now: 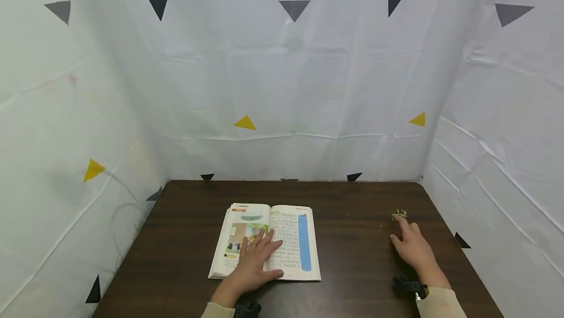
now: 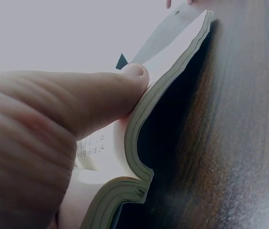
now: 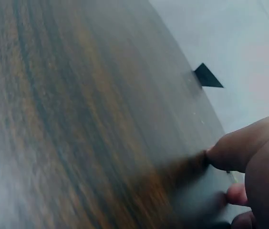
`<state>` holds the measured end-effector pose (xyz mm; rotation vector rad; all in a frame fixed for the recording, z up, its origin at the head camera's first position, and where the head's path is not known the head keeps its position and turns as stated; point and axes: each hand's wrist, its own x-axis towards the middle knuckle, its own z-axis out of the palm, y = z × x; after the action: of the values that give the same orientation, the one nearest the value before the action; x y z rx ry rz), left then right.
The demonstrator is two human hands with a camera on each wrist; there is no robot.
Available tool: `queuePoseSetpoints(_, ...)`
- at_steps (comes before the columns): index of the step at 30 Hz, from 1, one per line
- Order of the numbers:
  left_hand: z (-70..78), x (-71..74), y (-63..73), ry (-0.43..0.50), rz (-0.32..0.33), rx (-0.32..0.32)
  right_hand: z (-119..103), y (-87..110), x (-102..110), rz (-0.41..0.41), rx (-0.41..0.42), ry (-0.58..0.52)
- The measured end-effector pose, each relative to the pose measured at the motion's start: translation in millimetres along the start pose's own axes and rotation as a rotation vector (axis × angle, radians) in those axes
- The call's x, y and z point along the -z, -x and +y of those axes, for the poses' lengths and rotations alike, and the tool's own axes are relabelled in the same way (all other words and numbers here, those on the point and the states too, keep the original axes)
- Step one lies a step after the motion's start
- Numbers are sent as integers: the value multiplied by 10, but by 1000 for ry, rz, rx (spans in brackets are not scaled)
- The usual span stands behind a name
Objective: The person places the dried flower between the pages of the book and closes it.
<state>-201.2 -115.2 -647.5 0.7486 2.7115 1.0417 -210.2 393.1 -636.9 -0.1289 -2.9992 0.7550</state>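
An open book lies on the table, a colour picture on its left page and lines of print beside a blue strip on its right. My left hand rests on it with fingers spread over the middle fold. In the left wrist view the thumb presses the page near the book's lower edge. Over on the right, my right hand reaches with its index finger to a small yellow-green and dark patterned thing. That fingertip overlaps its near edge, and the thumb points off to the left.
The dark brown wooden table has rounded far corners. White sheeting with black, grey and yellow triangles encloses the back and both sides. A few tiny specks lie left of the small patterned thing. A dark strap sits on the right wrist.
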Motion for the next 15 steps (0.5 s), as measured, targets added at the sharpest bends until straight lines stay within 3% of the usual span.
queuePoseSetpoints(4, -18, -3, 4, 8, -2, 6, -114, -21, -5, -24, -8, 77)
queuePoseSetpoints(7, -26, -6, 4, 11, -6, 12, -157, -13, -20, 7, 8, 107)
queuePoseSetpoints(12, -30, -7, -5, 0, 0, 10, -96, 18, -107, 169, 26, 63)
queuePoseSetpoints(15, -22, -13, -22, -4, 6, -5, -27, 5, -95, 257, -5, 6)
